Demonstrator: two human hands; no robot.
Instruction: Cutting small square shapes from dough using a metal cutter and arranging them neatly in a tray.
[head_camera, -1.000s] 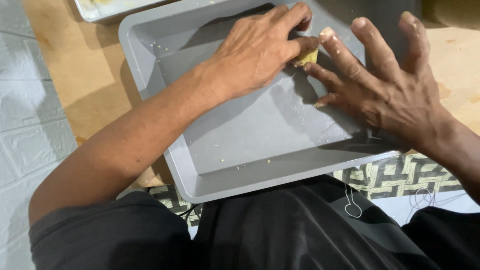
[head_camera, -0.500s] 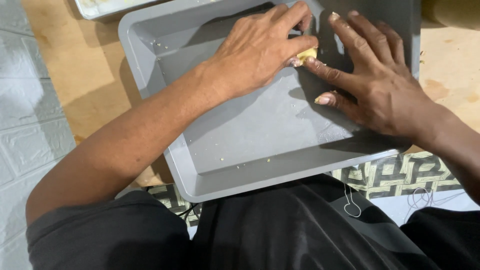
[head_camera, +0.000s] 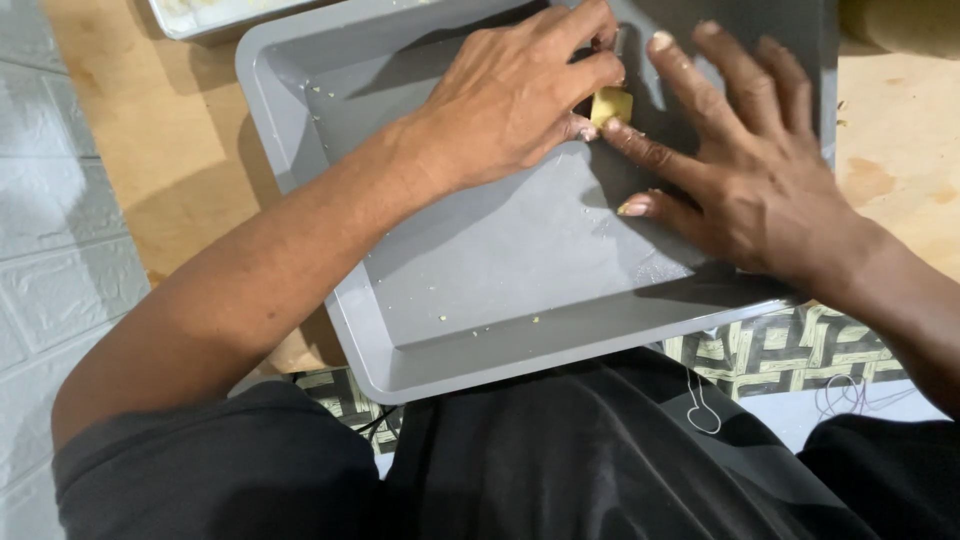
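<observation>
My left hand (head_camera: 520, 95) hides most of the little yellow piece (head_camera: 611, 104). The grey tray (head_camera: 480, 350) runs off the top edge.

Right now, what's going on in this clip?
A person works over a grey tray set on a wooden surface. The left hand pinches a small yellowish piece against the tray floor, while the right hand lies spread flat beside it, its index finger touching the piece. Pale crumbs dot the tray floor.
</observation>
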